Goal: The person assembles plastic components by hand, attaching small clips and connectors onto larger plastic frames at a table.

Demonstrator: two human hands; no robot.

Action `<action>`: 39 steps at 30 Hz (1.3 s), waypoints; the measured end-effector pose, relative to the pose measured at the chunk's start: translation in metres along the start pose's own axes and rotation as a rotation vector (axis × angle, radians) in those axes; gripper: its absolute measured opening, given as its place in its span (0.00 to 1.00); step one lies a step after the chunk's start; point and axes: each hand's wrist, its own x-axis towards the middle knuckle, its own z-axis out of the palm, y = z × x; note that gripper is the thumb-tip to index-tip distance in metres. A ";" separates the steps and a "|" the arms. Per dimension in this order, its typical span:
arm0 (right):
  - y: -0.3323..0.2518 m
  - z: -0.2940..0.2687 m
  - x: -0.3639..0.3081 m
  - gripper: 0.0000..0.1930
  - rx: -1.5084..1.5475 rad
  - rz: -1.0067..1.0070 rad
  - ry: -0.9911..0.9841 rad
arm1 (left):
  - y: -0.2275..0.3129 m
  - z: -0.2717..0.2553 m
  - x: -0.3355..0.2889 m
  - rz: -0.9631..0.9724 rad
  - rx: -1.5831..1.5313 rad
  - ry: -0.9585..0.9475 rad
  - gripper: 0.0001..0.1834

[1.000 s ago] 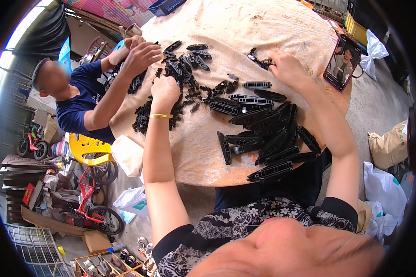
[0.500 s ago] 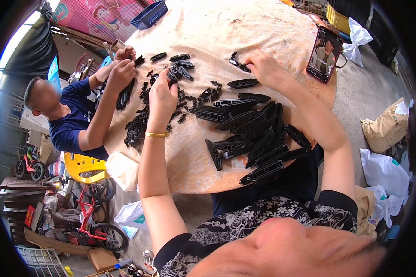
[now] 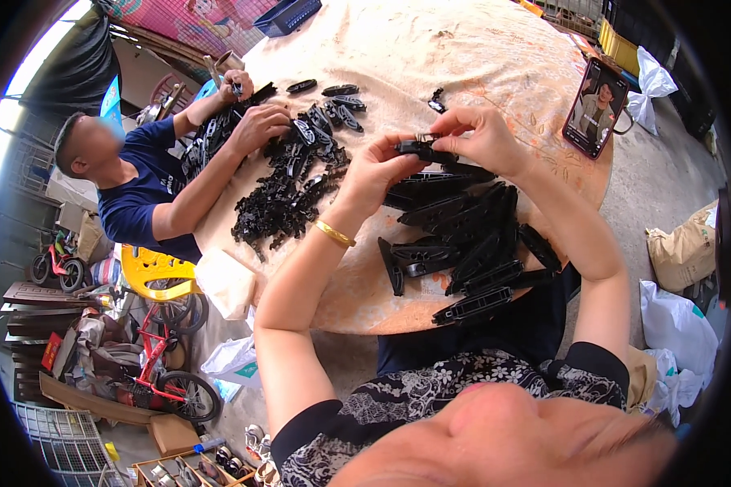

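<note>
In front of me, over the far end of a pile of long black plastic housings [image 3: 471, 231], my two hands meet at a small black plastic part [image 3: 418, 149]. My left hand [image 3: 374, 172] grips it between thumb and fingers. From the other side, my right hand [image 3: 487, 144] pinches at its upper right end; the fingertips partly hide what is there. Beyond my hands lies a little cluster of small black pieces [image 3: 437, 101]. Left of my left hand spreads a heap of small black clips [image 3: 272, 207], with several oval black pieces [image 3: 333, 114] farther back.
At the table's left, a co-worker's hand [image 3: 261, 127] is over black parts, the other holding a tool. A phone [image 3: 595, 107] stands at the right edge of the cloth-covered table [image 3: 349, 300]. A blue basket [image 3: 287, 18] sits at the far edge. Sacks [image 3: 681, 243] lie on the floor.
My left hand has moved right, away from the oval pieces, with a black part. My right hand has drawn back from the small cluster, and both hands now meet. The co-worker's hands have separated.
</note>
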 end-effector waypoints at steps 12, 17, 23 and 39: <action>0.001 0.004 -0.002 0.04 -0.283 -0.360 0.010 | -0.004 0.003 0.000 0.002 -0.014 0.108 0.17; -0.007 0.003 -0.005 0.06 -0.590 -0.637 -0.049 | -0.002 0.006 0.000 -0.013 -0.017 0.165 0.18; -0.005 0.007 -0.007 0.06 -0.602 -0.655 -0.027 | 0.005 0.011 -0.003 0.080 0.065 0.170 0.18; 0.007 -0.009 0.003 0.13 -0.056 -0.034 -0.227 | 0.008 0.023 -0.011 0.416 0.687 0.102 0.13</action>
